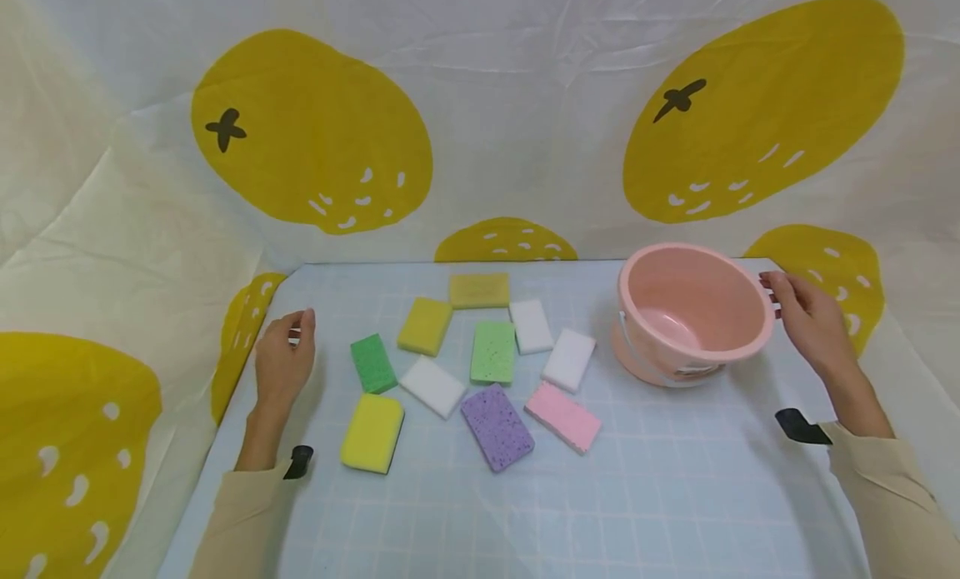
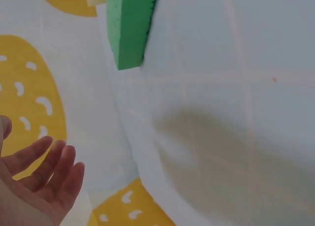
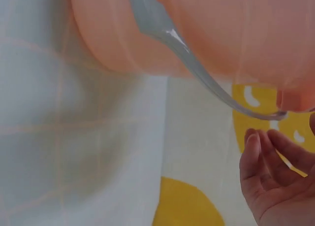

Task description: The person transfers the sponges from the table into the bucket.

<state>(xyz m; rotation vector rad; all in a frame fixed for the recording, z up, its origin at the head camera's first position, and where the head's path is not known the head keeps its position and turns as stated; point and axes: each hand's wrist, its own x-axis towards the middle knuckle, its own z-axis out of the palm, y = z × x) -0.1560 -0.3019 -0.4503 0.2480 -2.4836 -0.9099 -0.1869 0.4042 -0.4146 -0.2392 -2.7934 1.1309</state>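
A pink bucket (image 1: pixel 693 312) with a grey handle (image 3: pixel 197 71) stands at the back right of the table. Beside its right rim is my right hand (image 1: pixel 813 321), fingers loosely bent and holding nothing; the right wrist view puts the fingertips close to the handle's end. On the far left my left hand (image 1: pixel 285 358) hovers over the table edge, fingers relaxed and nothing in them. Nearest to it lie a dark green sponge (image 1: pixel 373 363) and a yellow sponge (image 1: pixel 372 433). A purple sponge (image 1: pixel 498 427) and a pink sponge (image 1: pixel 564 416) lie mid-table.
Between the hands also lie a light green sponge (image 1: pixel 492 352), a yellowish sponge (image 1: pixel 425 326), another at the back edge (image 1: pixel 479 291), and white sponges (image 1: pixel 433 386). A cloth with yellow fruit prints (image 1: pixel 315 129) hangs behind and beside the checked tabletop (image 1: pixel 637 496).
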